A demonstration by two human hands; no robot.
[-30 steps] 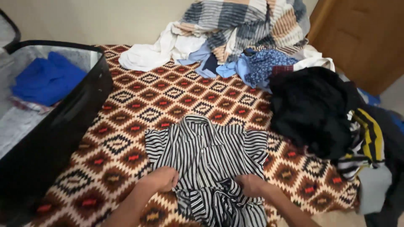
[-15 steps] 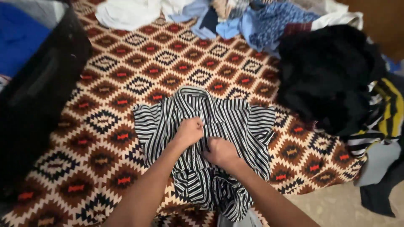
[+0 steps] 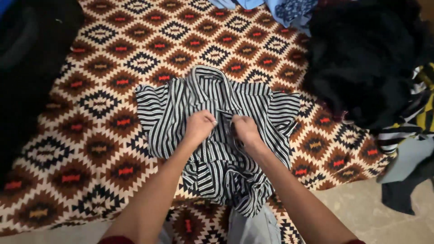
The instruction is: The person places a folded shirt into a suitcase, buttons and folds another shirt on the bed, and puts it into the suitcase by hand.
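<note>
Two hands meet at the middle of a striped shirt (image 3: 217,135), which lies front-up on a patterned blanket (image 3: 113,90) with brown, red and black diamonds. The left hand (image 3: 200,127) is curled into a loose fist on the shirt's front, its fingers pinching the cloth beside the button line. The right hand (image 3: 246,130) sits just beside it on the other side of that line, fingers bent and gripping the fabric there. Both hands are closed on the shirt; the fingertips are tucked under, so exactly what part they pinch cannot be told.

The shirt's collar points away from the person, its short sleeves spread to each side, and its lower part is bunched up and hangs over the near edge of the blanket. To the right of the shirt lies a heap of black clothes (image 3: 361,58), and beyond that a yellow and black striped garment (image 3: 422,113). Above the shirt, at the far edge, lie some blue clothes (image 3: 289,9). Well to the left of the shirt stands a black suitcase (image 3: 27,68), resting on the blanket's edge.
</note>
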